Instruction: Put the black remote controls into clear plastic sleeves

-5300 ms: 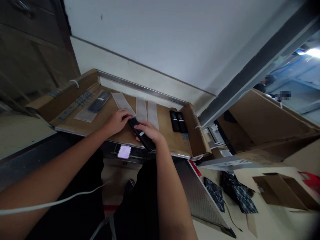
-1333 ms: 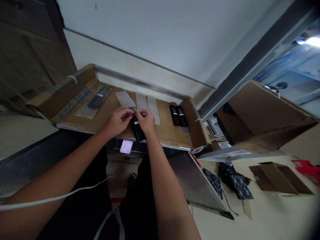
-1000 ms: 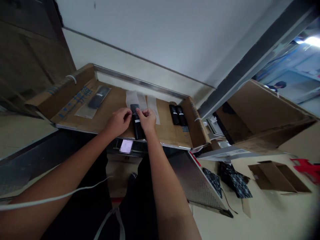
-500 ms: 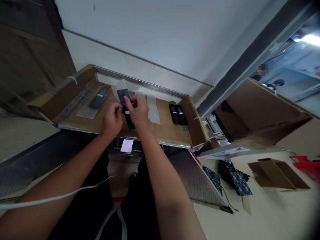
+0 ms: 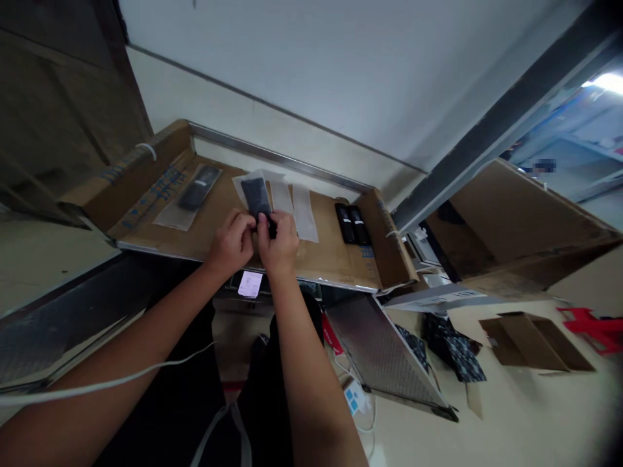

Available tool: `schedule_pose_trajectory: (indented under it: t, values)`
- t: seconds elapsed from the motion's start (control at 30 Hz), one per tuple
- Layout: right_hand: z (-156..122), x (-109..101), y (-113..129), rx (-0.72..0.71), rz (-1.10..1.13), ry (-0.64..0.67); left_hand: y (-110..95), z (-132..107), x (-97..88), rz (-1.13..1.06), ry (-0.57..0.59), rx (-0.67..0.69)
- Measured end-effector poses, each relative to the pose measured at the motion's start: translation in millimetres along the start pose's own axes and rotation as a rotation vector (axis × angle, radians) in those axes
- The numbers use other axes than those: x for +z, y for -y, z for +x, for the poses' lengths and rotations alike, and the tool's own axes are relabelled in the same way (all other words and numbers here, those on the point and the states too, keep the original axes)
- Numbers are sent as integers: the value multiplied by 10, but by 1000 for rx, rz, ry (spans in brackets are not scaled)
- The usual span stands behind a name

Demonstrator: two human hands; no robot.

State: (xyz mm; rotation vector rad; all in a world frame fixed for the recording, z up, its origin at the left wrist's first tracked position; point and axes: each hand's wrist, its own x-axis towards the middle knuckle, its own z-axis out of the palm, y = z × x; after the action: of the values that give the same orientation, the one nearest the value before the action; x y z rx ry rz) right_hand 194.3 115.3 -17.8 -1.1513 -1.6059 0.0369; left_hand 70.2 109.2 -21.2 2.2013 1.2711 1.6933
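against pale wall (image 5: 302,65), over cardboard-lined tray (image 5: 326,263): held black handset (image 5: 256,198), apparently sleeved at far end in translucent pouch (image 5: 239,187), between closed fingers of left hand (image 5: 232,242) and right hand (image 5: 278,244). pointed lengthwise toward wall, leaning left; extended mostly beyond both hands. covered more by right hand, with thumb on face; apparently pinched at left edge by left fingertips.

L fingers (image 5: 244,226) pinch translucent bag (image 5: 240,187), R fingers (image 5: 264,224) grip blk device (image 5: 256,193) (upper pt. bagged) over cardboard tray (image 5: 328,259).
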Motion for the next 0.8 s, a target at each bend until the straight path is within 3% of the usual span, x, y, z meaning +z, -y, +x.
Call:
schedule_pose_trajectory:
  t: [0.23,0.43,0.6,0.8]
  values:
    - [-258,-133,70,195,17,123,44,-82,24,-25,48,24]
    - [-243,-268,67,279,82,128,-42,-178,28,-68,95,20]
    - [-286,-490,82,328,144,101,-278,-243,6,-80,171,0]
    - [-699,-670,122,716,395,-126,-741,-345,-54,-98,370,53]
